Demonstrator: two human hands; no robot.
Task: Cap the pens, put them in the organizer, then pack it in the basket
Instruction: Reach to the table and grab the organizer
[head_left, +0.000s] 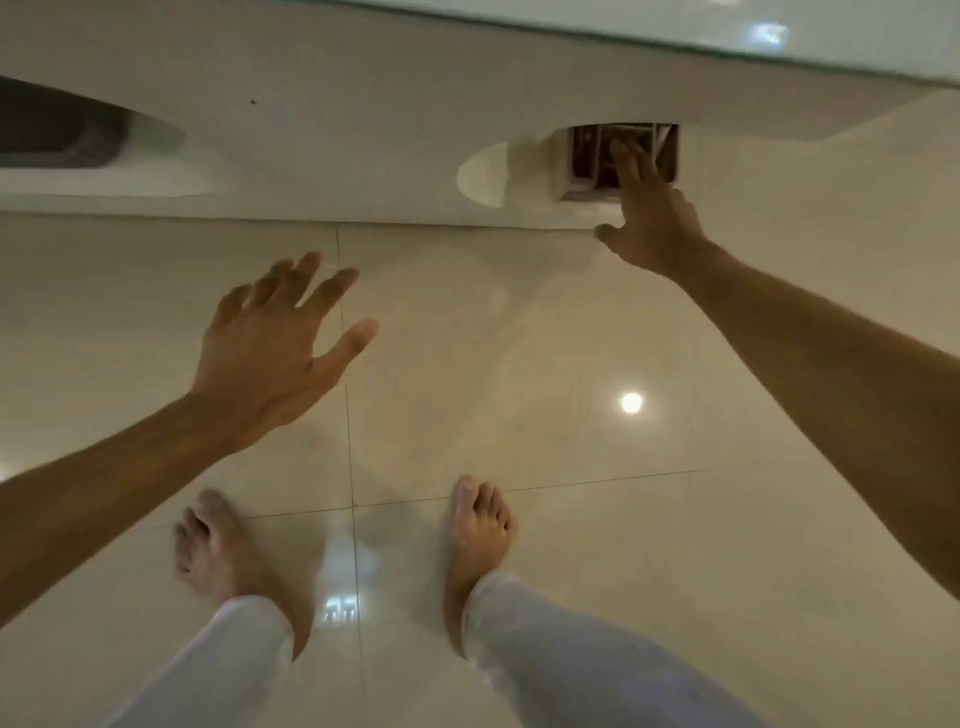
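Observation:
My right hand (652, 218) stretches forward with fingers spread, its fingertips at a dark reddish-brown boxy thing (592, 156) that sits in a recess under the white furniture; whether this is the organizer or the basket I cannot tell. The hand holds nothing. My left hand (275, 343) hovers open over the floor, fingers apart and empty. No pens show in this view. The picture is blurred by motion.
A white curved furniture base (322, 135) runs across the top, with a glossy tabletop edge (675, 31) above it and a dark opening (57, 130) at the left. Glossy beige floor tiles (571, 338) lie below. My bare feet (483, 525) and light trousers (561, 654) fill the bottom.

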